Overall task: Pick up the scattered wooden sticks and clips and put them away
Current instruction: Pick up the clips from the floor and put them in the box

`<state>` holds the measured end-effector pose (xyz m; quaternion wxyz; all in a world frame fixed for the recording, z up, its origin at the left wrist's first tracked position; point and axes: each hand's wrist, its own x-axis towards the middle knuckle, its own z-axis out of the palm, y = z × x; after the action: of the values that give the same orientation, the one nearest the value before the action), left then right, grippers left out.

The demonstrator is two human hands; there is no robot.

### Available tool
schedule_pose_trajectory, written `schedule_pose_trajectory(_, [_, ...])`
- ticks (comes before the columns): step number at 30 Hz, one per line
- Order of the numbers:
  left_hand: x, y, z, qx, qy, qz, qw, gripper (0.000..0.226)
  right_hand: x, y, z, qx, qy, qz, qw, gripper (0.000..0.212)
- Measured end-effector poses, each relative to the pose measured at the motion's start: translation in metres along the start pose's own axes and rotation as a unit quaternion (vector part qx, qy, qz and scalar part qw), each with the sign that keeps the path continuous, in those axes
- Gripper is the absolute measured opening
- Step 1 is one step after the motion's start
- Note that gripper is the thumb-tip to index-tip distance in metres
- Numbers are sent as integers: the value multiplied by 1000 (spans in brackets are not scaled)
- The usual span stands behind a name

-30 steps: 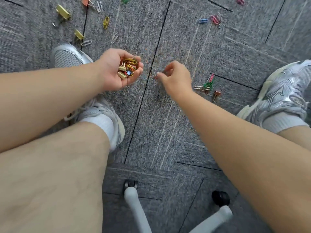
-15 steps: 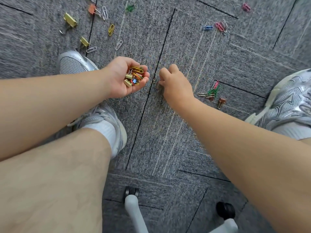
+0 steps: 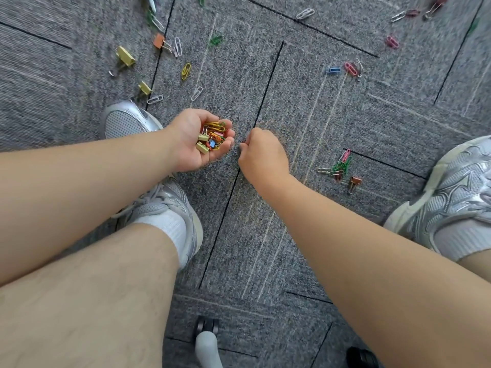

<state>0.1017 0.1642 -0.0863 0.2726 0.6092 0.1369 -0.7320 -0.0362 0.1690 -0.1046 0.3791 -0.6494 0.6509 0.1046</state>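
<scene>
Cradling heap of coloured wire paper clips and gold binder clips (image 3: 212,136) in upturned left hand (image 3: 191,147), fingers curled as bowl | right hand (image 3: 261,155) just beside, clenched knuckles-up, contents hidden | probably delivering | green-and-pink clip cluster (image 3: 342,164) loose on grey carpet (image 3: 305,107)

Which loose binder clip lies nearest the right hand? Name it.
The brown binder clip beside the green paper clips, right of the right hand; the gold clips and orange clip lie farther.

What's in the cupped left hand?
The left hand cups a heap of clips: yellow and orange paper clips, gold binder clips, one blue. Whatever lies beneath the heap is covered.
</scene>
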Motion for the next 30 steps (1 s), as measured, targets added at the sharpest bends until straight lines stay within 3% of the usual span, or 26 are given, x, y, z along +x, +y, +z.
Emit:
schedule_pose_trajectory(3, [0,1,2,-5,1,6,1000,27,0,-6,-2,-20,-7,32,999,17])
schedule_pose_trajectory(6, [1,0,11,6,4,10,1000,28,0,-4,-12,155,58,88,982,9])
schedule_pose_trajectory(9, [0,-4,28,30,-9,2,1000,24,-15,0,-31,258,130,-7,957,7])
schedule_pose_trajectory(14, [-1,-23,74,104,-77,-9,992,22,-44,25,-58,214,194,-114,950,12])
schedule_pose_trajectory(16, [0,-31,93,117,-103,-36,987,23,-49,52,-69,206,262,-59,941,12])
schedule_pose_trajectory(17, [3,-34,103,130,-106,-47,985,24,-49,71,-74,210,284,12,936,12])
schedule_pose_trajectory(20, [8,-41,135,177,-105,-58,977,25,-45,132,-81,234,236,301,894,28])
schedule_pose_trajectory(21, [10,-42,146,197,-108,-55,973,26,-44,146,-80,236,205,353,882,36])
schedule_pose_trajectory(23, [14,-43,166,232,-107,-43,966,27,-39,158,-73,240,161,376,881,51])
schedule_pose_trajectory(26, [19,-39,185,249,-104,-24,963,28,-27,153,-61,235,146,333,901,70])
schedule_pose_trajectory(30, [27,-33,186,219,-96,-16,971,29,-20,145,-49,169,154,279,933,63])
